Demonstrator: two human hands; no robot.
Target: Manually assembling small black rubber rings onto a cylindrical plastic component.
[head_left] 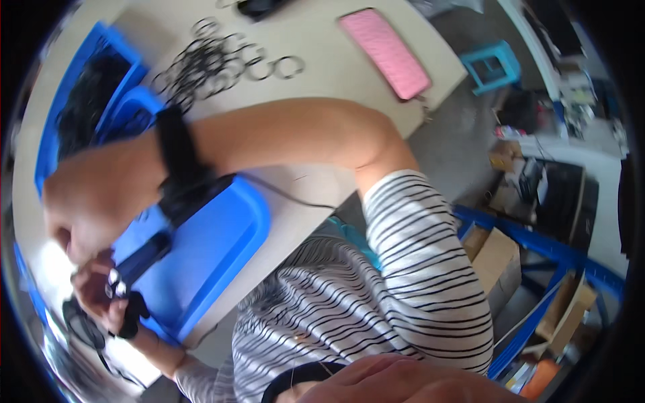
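My right forearm reaches across the table from the right, with a black strap and device (181,154) at its wrist. My right hand (87,208) is at the far left, smeared by motion, with its fingers mostly hidden. Just below it, my left hand (97,289) has its fingers curled round something small with a shiny glint, which I cannot make out. A dark bar-shaped piece (144,258) shows beside the left fingers. Both hands are over the left side of a blue tray (252,221). Another black strap is round my left wrist.
A blue bin (47,127) with black parts stands at the back left. Several black rings (208,60) lie piled on the table (302,40), left of a pink rectangular case (383,54). A black cable (289,195) runs to the edge. A turquoise stool (494,64) stands beyond.
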